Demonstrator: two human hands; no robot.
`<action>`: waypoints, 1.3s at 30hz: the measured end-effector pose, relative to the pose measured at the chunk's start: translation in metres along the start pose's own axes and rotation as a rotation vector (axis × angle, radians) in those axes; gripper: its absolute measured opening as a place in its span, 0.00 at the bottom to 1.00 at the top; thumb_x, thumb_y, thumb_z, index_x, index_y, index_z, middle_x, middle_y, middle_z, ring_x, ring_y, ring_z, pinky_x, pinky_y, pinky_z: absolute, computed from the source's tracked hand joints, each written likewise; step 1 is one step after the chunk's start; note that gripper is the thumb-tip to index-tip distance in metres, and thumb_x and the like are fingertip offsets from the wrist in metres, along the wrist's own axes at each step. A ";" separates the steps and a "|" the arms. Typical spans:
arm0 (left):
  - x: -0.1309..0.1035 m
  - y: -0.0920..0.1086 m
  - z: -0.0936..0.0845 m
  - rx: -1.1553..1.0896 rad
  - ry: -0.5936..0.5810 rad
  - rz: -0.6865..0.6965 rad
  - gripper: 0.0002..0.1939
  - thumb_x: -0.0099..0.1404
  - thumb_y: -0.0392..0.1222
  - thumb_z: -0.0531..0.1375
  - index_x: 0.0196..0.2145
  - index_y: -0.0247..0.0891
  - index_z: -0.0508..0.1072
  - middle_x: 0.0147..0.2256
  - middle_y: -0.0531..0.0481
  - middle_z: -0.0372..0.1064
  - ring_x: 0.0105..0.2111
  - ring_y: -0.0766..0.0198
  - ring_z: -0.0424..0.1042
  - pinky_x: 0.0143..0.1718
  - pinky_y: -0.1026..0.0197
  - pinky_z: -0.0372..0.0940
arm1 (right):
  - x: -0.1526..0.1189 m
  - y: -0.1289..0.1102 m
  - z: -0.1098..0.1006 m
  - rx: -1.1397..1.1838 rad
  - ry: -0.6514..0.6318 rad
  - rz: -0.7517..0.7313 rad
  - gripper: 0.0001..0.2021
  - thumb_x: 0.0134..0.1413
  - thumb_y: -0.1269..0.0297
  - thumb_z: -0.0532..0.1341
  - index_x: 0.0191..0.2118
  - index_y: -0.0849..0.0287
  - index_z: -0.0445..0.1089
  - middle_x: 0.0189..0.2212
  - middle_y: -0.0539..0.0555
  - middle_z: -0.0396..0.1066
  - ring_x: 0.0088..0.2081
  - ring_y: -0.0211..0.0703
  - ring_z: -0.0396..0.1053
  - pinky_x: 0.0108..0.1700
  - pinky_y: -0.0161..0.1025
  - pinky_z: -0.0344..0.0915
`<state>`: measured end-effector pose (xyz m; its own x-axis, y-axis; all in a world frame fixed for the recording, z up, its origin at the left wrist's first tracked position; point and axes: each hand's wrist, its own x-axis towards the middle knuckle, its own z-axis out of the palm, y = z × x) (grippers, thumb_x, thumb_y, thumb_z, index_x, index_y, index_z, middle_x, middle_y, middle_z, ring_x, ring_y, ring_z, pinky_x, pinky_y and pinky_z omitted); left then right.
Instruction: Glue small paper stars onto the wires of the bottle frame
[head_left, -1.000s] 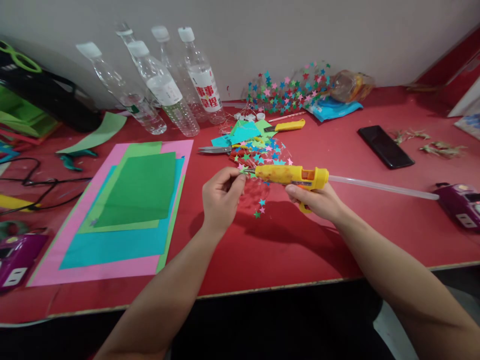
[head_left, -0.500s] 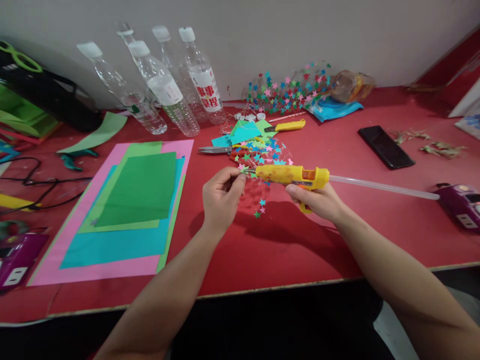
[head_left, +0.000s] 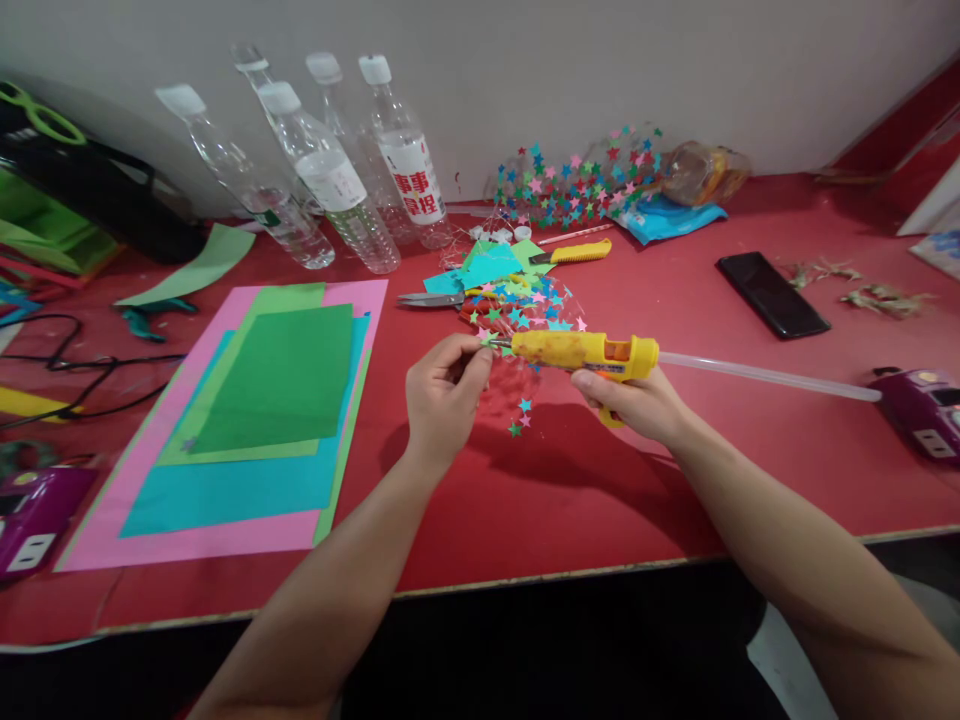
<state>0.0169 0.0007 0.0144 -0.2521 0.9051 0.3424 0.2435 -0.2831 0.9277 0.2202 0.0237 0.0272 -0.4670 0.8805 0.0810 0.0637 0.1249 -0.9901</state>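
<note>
A yellow glue gun (head_left: pixel 562 350) is in my right hand (head_left: pixel 634 398), its nozzle pointing left and a long clear glue stick (head_left: pixel 765 375) sticking out of its back. Just at the nozzle, the thumb and forefinger of my left hand (head_left: pixel 448 385) are pinched together; what lies between them is too small to make out. Behind and below the nozzle spreads a bunch of small coloured paper stars (head_left: pixel 544 295) on thin strands. A few stars (head_left: pixel 523 405) hang or lie in front of the gun. Scissors (head_left: pixel 431 299) lie just beyond my left hand.
Coloured paper sheets (head_left: pixel 277 380) are stacked on the red table (head_left: pixel 525 520) at left. Several plastic bottles (head_left: pixel 409 170) stand along the wall. Further back are a yellow cutter (head_left: pixel 581 252), more stars (head_left: pixel 577 180) and a tipped jar (head_left: pixel 701 172). A phone (head_left: pixel 772 293) lies at right.
</note>
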 end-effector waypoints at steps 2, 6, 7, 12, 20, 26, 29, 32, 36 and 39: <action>0.000 0.000 0.000 0.000 -0.003 0.007 0.07 0.60 0.36 0.58 0.24 0.38 0.70 0.17 0.58 0.59 0.16 0.73 0.57 0.18 0.69 0.54 | 0.000 0.000 0.000 -0.007 -0.002 0.000 0.18 0.53 0.51 0.64 0.21 0.55 0.61 0.16 0.46 0.56 0.29 0.39 0.66 0.32 0.35 0.67; 0.000 0.000 0.000 0.003 -0.004 0.009 0.07 0.60 0.36 0.58 0.25 0.38 0.70 0.17 0.58 0.59 0.16 0.73 0.57 0.18 0.69 0.54 | 0.000 0.001 -0.001 -0.022 -0.001 -0.004 0.19 0.52 0.48 0.64 0.21 0.54 0.61 0.16 0.46 0.56 0.28 0.39 0.64 0.30 0.35 0.66; 0.000 0.000 0.000 0.002 -0.004 0.008 0.07 0.60 0.36 0.58 0.25 0.38 0.70 0.17 0.58 0.60 0.16 0.73 0.57 0.18 0.69 0.54 | 0.000 0.002 -0.001 -0.023 0.000 -0.004 0.19 0.52 0.48 0.64 0.21 0.54 0.61 0.16 0.46 0.56 0.27 0.39 0.64 0.29 0.35 0.66; 0.000 0.001 0.000 0.017 0.002 0.021 0.07 0.60 0.36 0.58 0.25 0.38 0.69 0.17 0.58 0.59 0.16 0.73 0.56 0.18 0.69 0.54 | 0.000 0.002 -0.001 -0.029 -0.001 -0.001 0.19 0.52 0.49 0.64 0.21 0.54 0.61 0.16 0.46 0.56 0.28 0.39 0.64 0.30 0.34 0.66; 0.000 -0.004 -0.003 0.181 -0.002 0.151 0.07 0.63 0.37 0.57 0.26 0.39 0.70 0.19 0.58 0.59 0.18 0.72 0.56 0.22 0.68 0.54 | 0.001 -0.001 -0.001 -0.047 0.001 -0.016 0.19 0.52 0.47 0.63 0.21 0.54 0.61 0.16 0.46 0.56 0.27 0.38 0.63 0.28 0.34 0.64; -0.001 -0.005 -0.008 0.437 -0.021 0.452 0.06 0.62 0.36 0.58 0.27 0.39 0.71 0.21 0.56 0.61 0.22 0.70 0.58 0.26 0.66 0.55 | 0.001 -0.002 -0.002 -0.098 0.010 -0.038 0.18 0.51 0.48 0.64 0.24 0.55 0.63 0.17 0.45 0.55 0.22 0.34 0.56 0.23 0.32 0.58; -0.003 -0.002 -0.009 0.435 -0.040 0.532 0.06 0.61 0.34 0.58 0.26 0.39 0.72 0.20 0.56 0.59 0.21 0.70 0.57 0.25 0.66 0.55 | 0.002 0.000 -0.004 -0.050 0.093 -0.036 0.17 0.50 0.48 0.63 0.25 0.56 0.63 0.18 0.46 0.59 0.22 0.34 0.58 0.24 0.33 0.59; -0.005 -0.001 -0.008 0.361 -0.033 0.463 0.05 0.61 0.35 0.58 0.27 0.38 0.72 0.21 0.55 0.62 0.21 0.70 0.59 0.25 0.66 0.57 | 0.007 0.002 -0.010 0.028 0.327 -0.041 0.16 0.53 0.48 0.60 0.28 0.57 0.65 0.21 0.47 0.63 0.22 0.33 0.59 0.23 0.33 0.57; -0.001 -0.001 -0.006 0.155 0.008 0.222 0.07 0.63 0.37 0.58 0.27 0.38 0.70 0.19 0.56 0.62 0.18 0.73 0.59 0.20 0.68 0.56 | 0.020 0.008 -0.028 0.169 0.560 0.015 0.07 0.47 0.59 0.61 0.29 0.56 0.64 0.23 0.47 0.67 0.18 0.30 0.55 0.19 0.32 0.50; 0.003 0.000 -0.006 -0.008 0.018 0.069 0.07 0.62 0.37 0.58 0.26 0.38 0.70 0.17 0.58 0.62 0.14 0.75 0.57 0.15 0.69 0.52 | 0.029 0.019 -0.042 0.209 0.585 0.077 0.09 0.35 0.68 0.61 0.29 0.57 0.64 0.24 0.46 0.67 0.17 0.29 0.54 0.20 0.32 0.51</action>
<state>0.0106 0.0014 0.0159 -0.2521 0.8776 0.4079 0.2534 -0.3469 0.9030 0.2452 0.0711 0.0156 0.0965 0.9953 -0.0013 -0.1239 0.0107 -0.9922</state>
